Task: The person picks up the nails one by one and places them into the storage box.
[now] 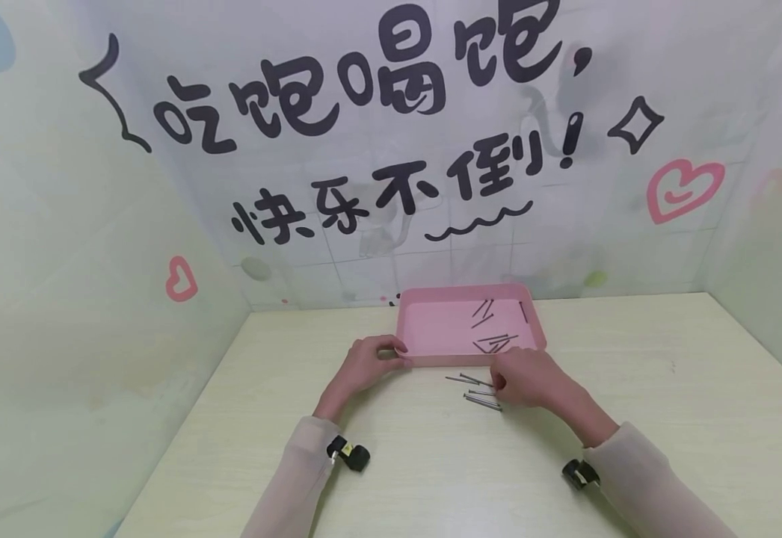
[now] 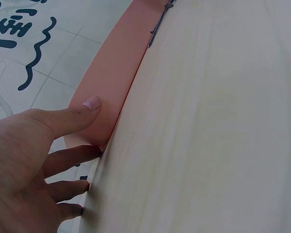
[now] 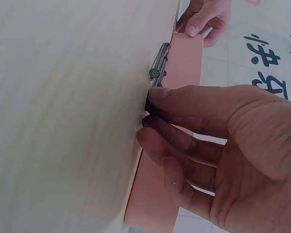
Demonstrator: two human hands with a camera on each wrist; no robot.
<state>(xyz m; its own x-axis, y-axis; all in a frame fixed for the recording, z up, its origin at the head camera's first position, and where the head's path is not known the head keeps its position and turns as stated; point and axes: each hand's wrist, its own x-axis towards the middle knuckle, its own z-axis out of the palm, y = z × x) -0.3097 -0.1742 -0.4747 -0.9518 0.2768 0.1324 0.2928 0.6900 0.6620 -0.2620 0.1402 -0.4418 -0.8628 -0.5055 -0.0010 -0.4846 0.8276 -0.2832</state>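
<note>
nearest me, behind both grips, i have pale fabric sleeves [image 1: 297,478] with small black cameras [image 1: 359,457] at the wrists, over a pale wood-grain tabletop [image 1: 431,463]. ahead, the right hand's [image 1: 528,377] thumb and fingertips are drawn narrow over a few thin grey metal nails [image 1: 481,402] lying on the table; whether they pinch one i can't tell, since the fingertips cover it. left of that, the left hand [image 1: 364,362] holds the near left corner of a shallow pink rectangular tray [image 1: 438,325], thumb against its front wall. beyond the right-hand grip, more nails lie inside the tray.
</note>
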